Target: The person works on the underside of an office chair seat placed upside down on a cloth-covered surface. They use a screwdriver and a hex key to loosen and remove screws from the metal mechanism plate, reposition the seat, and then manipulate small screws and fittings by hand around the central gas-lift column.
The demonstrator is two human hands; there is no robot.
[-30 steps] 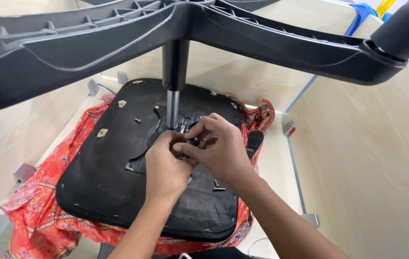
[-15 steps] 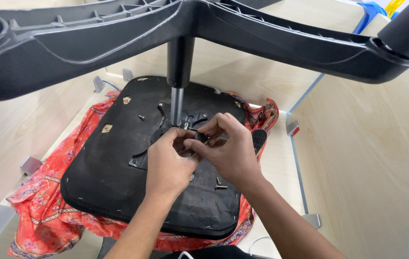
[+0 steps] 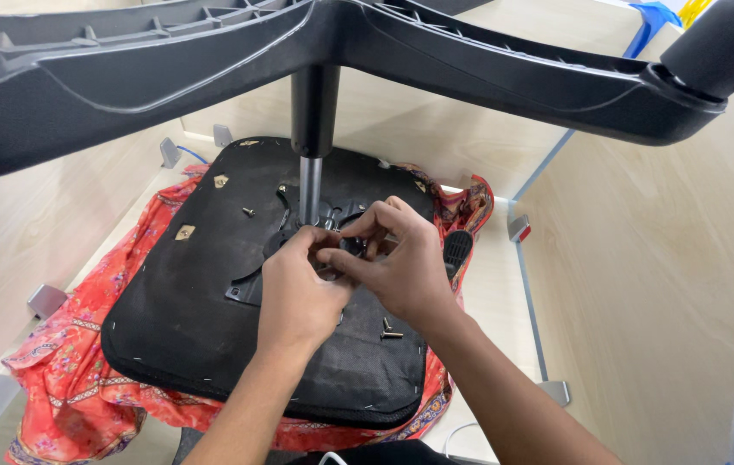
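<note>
An upside-down black office chair seat lies on a red patterned cloth. From its middle a metal gas column rises to the black star-shaped base, which fills the top of the view. My left hand and my right hand meet at the black mechanism plate by the foot of the column. Their fingertips pinch a small dark part there; the part itself is mostly hidden. Two loose screws lie on the seat just below my right hand.
Pale wooden panels wall in the desk on the left, back and right. A black lever handle lies at the seat's right edge. Another screw rests on the seat's far left part. A castor sits at the top right.
Both hands stay at the mechanism by the column, with only small finger shifts. The view has drifted slightly, so the seat sits a little further right in the frame.
</note>
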